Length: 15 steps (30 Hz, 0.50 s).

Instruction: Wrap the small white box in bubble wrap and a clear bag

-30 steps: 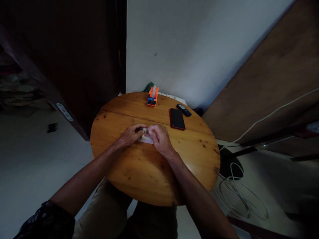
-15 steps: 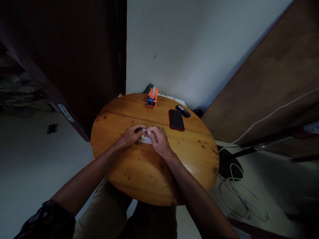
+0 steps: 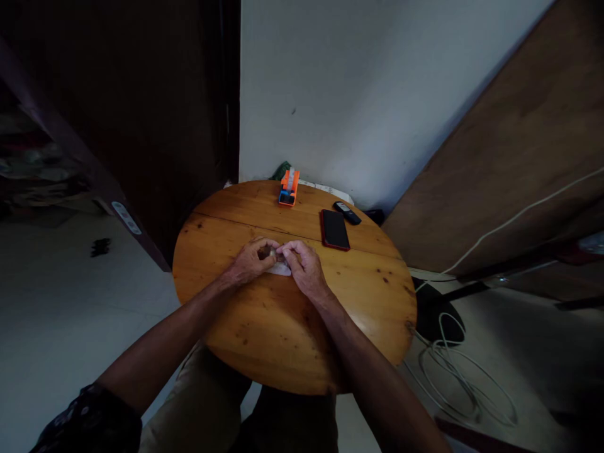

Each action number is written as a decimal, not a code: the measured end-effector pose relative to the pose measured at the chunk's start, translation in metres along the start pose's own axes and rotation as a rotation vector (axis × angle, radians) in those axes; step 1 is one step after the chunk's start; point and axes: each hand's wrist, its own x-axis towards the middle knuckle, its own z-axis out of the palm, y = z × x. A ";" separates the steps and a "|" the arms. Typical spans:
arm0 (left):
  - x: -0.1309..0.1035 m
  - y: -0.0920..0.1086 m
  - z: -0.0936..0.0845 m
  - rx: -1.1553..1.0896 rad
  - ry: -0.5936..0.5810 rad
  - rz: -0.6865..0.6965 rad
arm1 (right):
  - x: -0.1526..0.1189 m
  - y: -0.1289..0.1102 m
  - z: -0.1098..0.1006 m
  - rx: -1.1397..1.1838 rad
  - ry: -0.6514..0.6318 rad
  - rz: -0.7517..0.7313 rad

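A small whitish, see-through packet is low over the middle of the round wooden table, between my two hands. My left hand pinches its left side with thumb and forefinger curled into a ring. From the right, my right hand grips the upper right side, thumb against bent fingers. The fingertips of both hands nearly meet at the top of the packet. Something brownish shows there, too small and covered to make out.
Behind my hands on the table stands an orange tape dispenser. Right of it lie a dark phone in a red case and a small black keypad handset. A white wall rises behind; coiled cable lies on the floor at right.
My fingers have shifted slightly on the packet, and the left hand's curl is rounder. The packet's lower edge has moved a little to the right. The view has tilted slightly.
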 end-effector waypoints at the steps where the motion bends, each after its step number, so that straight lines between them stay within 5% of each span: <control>1: 0.000 0.000 0.000 -0.008 -0.003 -0.011 | 0.000 0.000 -0.002 0.026 0.006 0.012; 8: -0.002 0.003 -0.001 -0.092 -0.021 -0.067 | 0.001 0.005 -0.019 -0.010 -0.052 0.027; 15: -0.004 0.005 -0.005 -0.108 -0.070 -0.068 | 0.002 0.009 -0.012 -0.113 -0.090 -0.061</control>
